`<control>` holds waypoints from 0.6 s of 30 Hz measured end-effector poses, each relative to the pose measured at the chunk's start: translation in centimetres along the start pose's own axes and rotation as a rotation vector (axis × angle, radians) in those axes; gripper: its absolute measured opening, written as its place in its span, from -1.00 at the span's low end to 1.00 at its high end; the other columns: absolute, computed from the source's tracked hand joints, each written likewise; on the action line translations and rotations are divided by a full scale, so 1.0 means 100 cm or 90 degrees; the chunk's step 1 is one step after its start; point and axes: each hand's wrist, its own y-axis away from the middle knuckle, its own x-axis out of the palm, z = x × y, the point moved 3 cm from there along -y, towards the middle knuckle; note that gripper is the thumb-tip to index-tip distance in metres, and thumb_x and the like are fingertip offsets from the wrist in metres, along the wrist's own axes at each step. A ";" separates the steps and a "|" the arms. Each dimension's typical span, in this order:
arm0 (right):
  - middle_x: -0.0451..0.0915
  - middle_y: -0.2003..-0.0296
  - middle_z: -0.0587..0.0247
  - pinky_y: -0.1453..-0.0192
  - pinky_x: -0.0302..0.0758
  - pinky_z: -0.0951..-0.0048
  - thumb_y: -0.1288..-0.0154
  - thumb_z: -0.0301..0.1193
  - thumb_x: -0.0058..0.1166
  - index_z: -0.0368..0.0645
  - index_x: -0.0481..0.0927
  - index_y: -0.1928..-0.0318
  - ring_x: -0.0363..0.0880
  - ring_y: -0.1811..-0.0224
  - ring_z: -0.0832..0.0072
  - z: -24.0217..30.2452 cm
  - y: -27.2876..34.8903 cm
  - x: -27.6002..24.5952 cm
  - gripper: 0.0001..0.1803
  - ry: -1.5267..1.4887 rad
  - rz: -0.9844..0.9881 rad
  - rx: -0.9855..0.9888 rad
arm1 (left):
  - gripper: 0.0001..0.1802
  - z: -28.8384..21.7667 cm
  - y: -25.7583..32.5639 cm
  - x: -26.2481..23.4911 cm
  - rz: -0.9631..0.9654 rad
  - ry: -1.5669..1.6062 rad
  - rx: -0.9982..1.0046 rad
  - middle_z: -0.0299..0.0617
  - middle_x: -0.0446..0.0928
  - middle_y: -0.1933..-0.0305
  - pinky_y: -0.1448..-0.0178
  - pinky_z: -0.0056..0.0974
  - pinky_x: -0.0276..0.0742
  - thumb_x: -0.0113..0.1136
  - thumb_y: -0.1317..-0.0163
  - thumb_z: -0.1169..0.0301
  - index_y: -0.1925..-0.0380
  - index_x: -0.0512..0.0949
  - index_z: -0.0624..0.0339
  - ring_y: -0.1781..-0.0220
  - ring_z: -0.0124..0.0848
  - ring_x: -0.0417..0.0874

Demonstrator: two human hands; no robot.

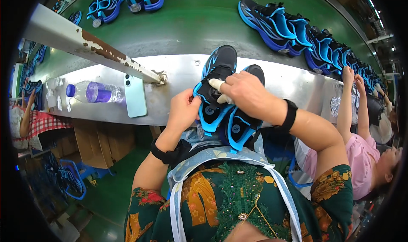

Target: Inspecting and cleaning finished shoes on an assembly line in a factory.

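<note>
A pair of black sneakers with bright blue linings lies on the metal ledge in front of me, toes pointing away. My left hand (185, 110) is closed on the left side of the left sneaker (225, 59), at its collar. Over that sneaker's opening, my right hand (250, 95) bends its fingers down at the tongue and laces; pale covers sit on its thumb and a fingertip. What those fingertips pinch is hidden. Partly under my right hand and wrist rests the right sneaker (238, 131), its heel toward me.
A mint phone (135, 96), a bottle with a purple label (100, 92) and a chipped white metal post (106, 50) are to the left. Beyond the ledge, a green surface (195, 16) carries rows of sneakers (272, 27). Another person's arms (346, 101) reach in at right; a cardboard box (93, 142) stands below left.
</note>
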 end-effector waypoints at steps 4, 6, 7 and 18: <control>0.52 0.42 0.09 0.23 0.44 0.20 -0.18 -0.23 0.26 -0.09 0.52 -0.22 0.57 0.33 0.15 -0.001 0.009 -0.006 -0.42 -0.046 0.061 0.074 | -0.84 -0.021 0.000 -0.023 0.071 -0.095 0.121 -0.12 0.62 0.39 0.39 -0.34 0.53 0.09 -0.31 0.49 0.21 0.59 0.33 0.46 -0.43 0.65; 0.52 0.34 -0.02 0.18 0.47 0.13 -0.17 -0.17 0.29 0.05 0.51 -0.25 0.57 0.25 0.07 -0.005 0.024 -0.028 -0.40 -0.200 0.066 0.171 | -0.74 -0.054 0.000 -0.035 -0.004 -0.182 0.261 -0.04 0.64 0.14 0.09 -0.24 0.55 0.19 -0.22 0.50 0.08 0.61 0.24 0.13 -0.28 0.66; 0.56 0.26 -0.03 0.10 0.50 0.17 -0.21 -0.20 0.28 0.10 0.52 -0.24 0.58 0.19 0.08 -0.005 0.030 -0.042 -0.44 -0.221 0.053 0.240 | -0.74 -0.061 -0.003 -0.032 -0.015 -0.183 0.284 -0.04 0.64 0.14 0.09 -0.24 0.55 0.19 -0.22 0.50 0.08 0.61 0.24 0.13 -0.28 0.66; 0.50 0.29 0.13 0.15 0.49 0.28 -0.18 -0.33 0.34 -0.01 0.65 -0.06 0.54 0.24 0.21 0.032 0.117 -0.012 -0.60 -0.263 -0.153 0.282 | -0.74 -0.058 -0.013 0.033 0.164 -0.287 0.554 -0.20 0.51 0.22 -0.06 -0.17 0.42 0.42 -0.01 0.35 0.24 0.67 0.05 0.08 -0.18 0.50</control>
